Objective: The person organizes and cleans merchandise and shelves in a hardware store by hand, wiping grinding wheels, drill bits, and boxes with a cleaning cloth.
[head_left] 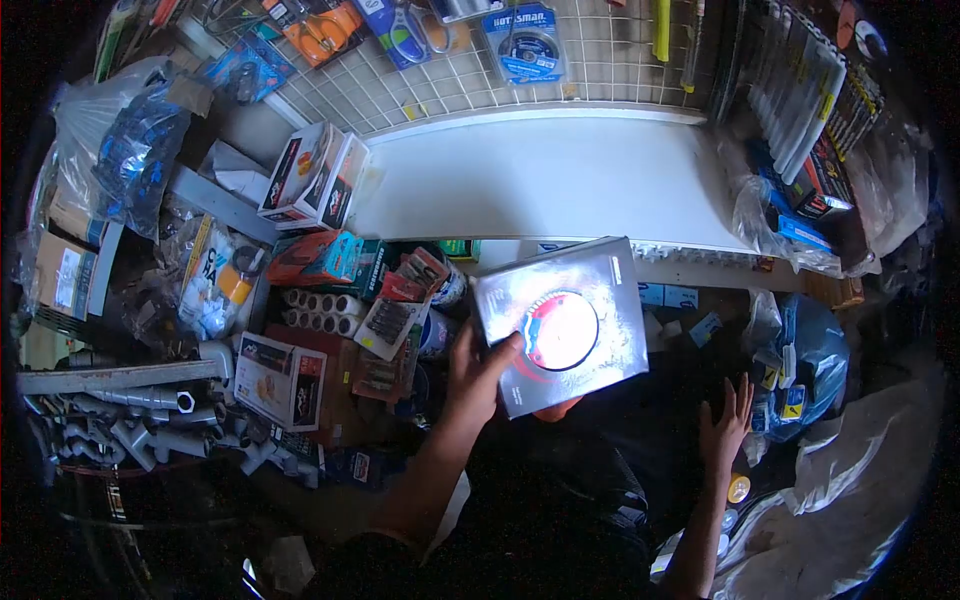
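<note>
My left hand [478,375] is closed round the left side of a dark box [610,300] with a shiny, glare-lit round picture on its front. The thumb lies across the box face; the other fingers are hidden behind it. The box is held tilted, in front of a white shelf [550,180]. Nothing is in my right hand [724,425], whose fingers are spread, low on the right. Close to it on the right is a dark blue plastic bag [825,350] with small packets at its edge.
Two printed boxes [318,175] stand at the shelf's left end. Grey pipe fittings [150,435] fill the lower left. Blister packs [390,325] and another box [275,380] crowd the left. Packaged tools, among them orange-handled scissors [315,35], hang on a wire grid [430,90].
</note>
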`<state>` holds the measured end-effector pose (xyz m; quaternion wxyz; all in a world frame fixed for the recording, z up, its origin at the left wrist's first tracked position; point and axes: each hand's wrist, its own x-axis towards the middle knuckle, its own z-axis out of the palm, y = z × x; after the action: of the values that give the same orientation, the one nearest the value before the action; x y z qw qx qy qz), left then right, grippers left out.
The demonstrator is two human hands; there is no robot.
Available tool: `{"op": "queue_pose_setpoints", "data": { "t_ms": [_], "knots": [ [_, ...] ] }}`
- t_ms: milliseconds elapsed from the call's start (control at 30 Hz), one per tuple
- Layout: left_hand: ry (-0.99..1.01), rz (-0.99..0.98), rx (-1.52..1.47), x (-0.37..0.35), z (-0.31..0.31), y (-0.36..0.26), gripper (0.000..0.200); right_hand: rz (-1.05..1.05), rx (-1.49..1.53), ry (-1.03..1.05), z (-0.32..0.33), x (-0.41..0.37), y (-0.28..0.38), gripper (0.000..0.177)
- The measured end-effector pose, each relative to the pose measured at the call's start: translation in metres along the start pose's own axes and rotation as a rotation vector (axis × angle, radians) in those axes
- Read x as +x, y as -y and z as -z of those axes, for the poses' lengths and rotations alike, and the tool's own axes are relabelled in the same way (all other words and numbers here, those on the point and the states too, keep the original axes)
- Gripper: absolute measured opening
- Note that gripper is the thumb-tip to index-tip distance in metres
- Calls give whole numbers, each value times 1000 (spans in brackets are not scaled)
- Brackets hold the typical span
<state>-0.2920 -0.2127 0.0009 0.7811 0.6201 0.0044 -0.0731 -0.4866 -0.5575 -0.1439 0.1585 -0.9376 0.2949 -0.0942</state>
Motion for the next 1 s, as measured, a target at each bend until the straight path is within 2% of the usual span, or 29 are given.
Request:
{"op": "queue_pose_setpoints", "data": {
  "t_ms": [67, 100, 133, 200, 233, 267, 333, 400, 500, 533, 600, 667, 700, 800, 833, 933, 1000],
  "knots": [
    [40, 233, -243, -3, -9, -24, 52, -6, -26, 9, 1, 0, 2, 56],
    [48, 250, -257, -4, -7, -20, 58, -3, -41, 17, 2, -1, 4, 54],
    [104, 321, -353, -2, 2, -12, 46, -1, -55, 25, 4, -2, 9, 53],
    [78, 414, -540, 3, 7, 2, 55, 5, -82, 41, 5, -4, 12, 51],
    [24, 372, -563, 5, 2, 0, 52, 12, -96, 49, 4, -4, 12, 51],
    [230, 191, -600, 11, 19, 28, 52, 18, -109, 59, 3, -5, 12, 50],
    [590, 370, -1256, 27, 26, 51, 53, -6, -83, 56, 8, -5, 18, 50],
    [620, 388, -1328, 23, 29, 60, 51, -19, -61, 50, 13, -5, 20, 49],
    [520, 451, -1319, 18, 29, 46, 45, -20, -44, 49, 14, -4, 23, 48],
    [547, 448, -1359, 22, 41, 57, 47, -20, -49, 53, 14, -4, 22, 47],
    [599, 288, -1260, 28, 53, 74, 47, -11, -45, 46, 12, -2, 21, 47],
    [652, 261, -1300, 26, 49, 67, 47, -3, -34, 25, 8, -3, 16, 46],
    [678, 307, -1392, 26, 47, 64, 47, 12, -25, -1, 6, -4, 13, 46],
    [641, 290, -1412, 30, 60, 52, 45, 15, -57, -5, 10, -3, 16, 46],
    [544, 242, -1306, 26, 66, 33, 45, 37, -66, -22, 5, -4, 9, 45],
    [53, -148, -792, 38, 124, -2, 56, 51, -9, -47, 4, -3, 7, 44],
    [-242, -191, -589, 34, 88, -98, 53, 62, -19, -62, 4, -2, 9, 43]
  ]
}}
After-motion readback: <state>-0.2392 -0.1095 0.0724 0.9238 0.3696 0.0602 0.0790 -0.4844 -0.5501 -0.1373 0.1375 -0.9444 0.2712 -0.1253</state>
